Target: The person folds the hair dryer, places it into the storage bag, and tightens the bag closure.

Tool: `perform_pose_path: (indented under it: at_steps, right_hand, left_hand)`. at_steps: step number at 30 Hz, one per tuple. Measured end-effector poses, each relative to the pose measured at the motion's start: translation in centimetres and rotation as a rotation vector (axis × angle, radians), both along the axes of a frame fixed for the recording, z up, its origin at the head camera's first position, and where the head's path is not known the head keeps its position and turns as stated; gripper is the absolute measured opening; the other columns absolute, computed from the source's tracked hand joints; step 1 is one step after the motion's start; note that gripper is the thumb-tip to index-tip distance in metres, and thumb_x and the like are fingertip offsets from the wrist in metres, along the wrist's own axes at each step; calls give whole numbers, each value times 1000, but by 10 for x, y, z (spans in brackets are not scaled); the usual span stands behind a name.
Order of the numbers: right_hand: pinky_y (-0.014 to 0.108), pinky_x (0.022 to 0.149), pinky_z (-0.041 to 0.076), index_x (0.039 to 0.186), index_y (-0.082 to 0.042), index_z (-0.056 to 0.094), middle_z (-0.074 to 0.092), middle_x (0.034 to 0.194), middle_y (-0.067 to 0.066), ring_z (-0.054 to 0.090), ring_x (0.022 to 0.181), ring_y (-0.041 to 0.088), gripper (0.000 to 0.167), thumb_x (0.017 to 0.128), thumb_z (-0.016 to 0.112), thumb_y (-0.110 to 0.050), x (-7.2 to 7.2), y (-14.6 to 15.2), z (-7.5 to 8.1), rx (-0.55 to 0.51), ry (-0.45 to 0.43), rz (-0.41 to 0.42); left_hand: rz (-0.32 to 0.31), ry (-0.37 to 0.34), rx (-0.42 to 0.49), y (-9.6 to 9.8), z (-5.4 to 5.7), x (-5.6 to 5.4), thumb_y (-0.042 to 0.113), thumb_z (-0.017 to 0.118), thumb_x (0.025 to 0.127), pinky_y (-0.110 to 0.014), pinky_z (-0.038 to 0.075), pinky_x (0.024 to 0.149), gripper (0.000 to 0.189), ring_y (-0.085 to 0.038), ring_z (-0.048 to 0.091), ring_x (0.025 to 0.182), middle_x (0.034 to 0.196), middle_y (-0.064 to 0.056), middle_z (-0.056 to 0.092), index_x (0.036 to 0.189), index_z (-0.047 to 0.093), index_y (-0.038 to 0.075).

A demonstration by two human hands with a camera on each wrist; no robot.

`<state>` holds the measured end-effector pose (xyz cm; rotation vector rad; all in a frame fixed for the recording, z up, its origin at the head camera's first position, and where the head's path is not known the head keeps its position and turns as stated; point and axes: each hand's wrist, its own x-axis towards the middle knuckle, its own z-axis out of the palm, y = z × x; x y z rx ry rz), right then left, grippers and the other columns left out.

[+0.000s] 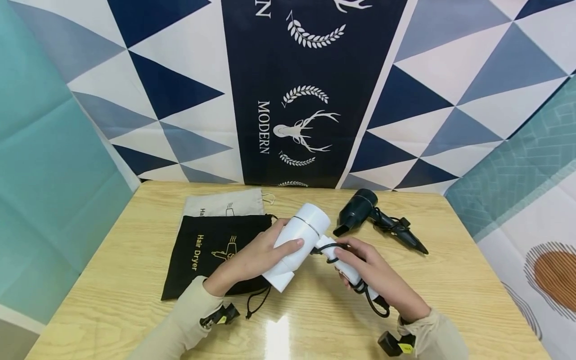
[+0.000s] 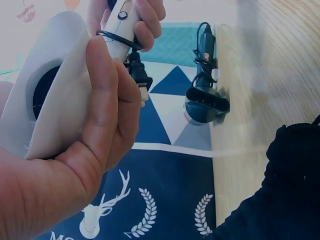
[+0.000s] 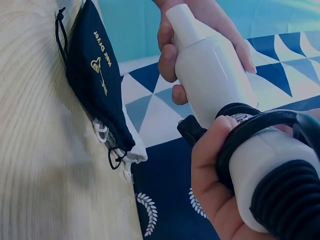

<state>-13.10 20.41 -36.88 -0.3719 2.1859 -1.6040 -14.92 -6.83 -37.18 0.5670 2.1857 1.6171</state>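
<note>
Both hands hold a white hair dryer above the middle of the table. My left hand grips its barrel, thumb across the top, with the flat nozzle pointing down toward me. Around the handle curl the fingers of my right hand. A black cord is wound about that handle, and its plug shows beside the right fingers. Behind the left forearm lies a black drawstring bag printed "Hair Dryer", overlapping a light grey bag.
A second, dark hair dryer lies at the back right, its cord wrapped round the handle. The wooden table ends at a patterned wall covering. The black bag's drawstring trails toward the front.
</note>
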Motion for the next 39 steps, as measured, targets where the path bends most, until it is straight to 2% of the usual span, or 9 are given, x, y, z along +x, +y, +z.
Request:
perform_pose_path:
  at_steps: [6,13,20,28,39]
  right_hand:
    - [39,53,54,135,-4,52,62,87,18,62,62,26,41,105,51,-32,4,-1,7,49,104,-56]
    - [38,51,53,134,-4,54,62,86,18,61,58,26,35,106,51,-24,9,-2,13,37,218,-82]
    - [36,52,53,134,0,54,60,88,25,61,58,25,35,105,51,-20,12,-6,12,10,248,-111]
    - [35,54,53,133,-1,56,63,89,22,63,61,23,35,105,53,-21,16,-9,11,14,260,-173]
    - [36,55,55,131,-4,59,64,95,19,64,62,23,34,104,55,-24,20,-11,14,-10,257,-224]
  left_hand:
    - [25,24,37,4,3,5,40,55,101,-37,58,61,61,-20,69,80,112,-13,62,152,32,13]
    - [72,76,64,8,9,13,40,56,101,-35,58,61,62,-18,68,83,116,-14,61,153,32,15]
    - [93,105,66,7,12,15,39,56,101,-34,58,60,62,-19,68,84,117,-12,61,154,32,17]
    - [109,120,62,8,16,20,42,55,101,-34,58,61,62,-18,68,84,117,-10,60,154,31,18]
    - [159,130,116,15,15,28,40,55,102,-35,58,59,60,-19,68,83,114,-11,60,153,32,20]
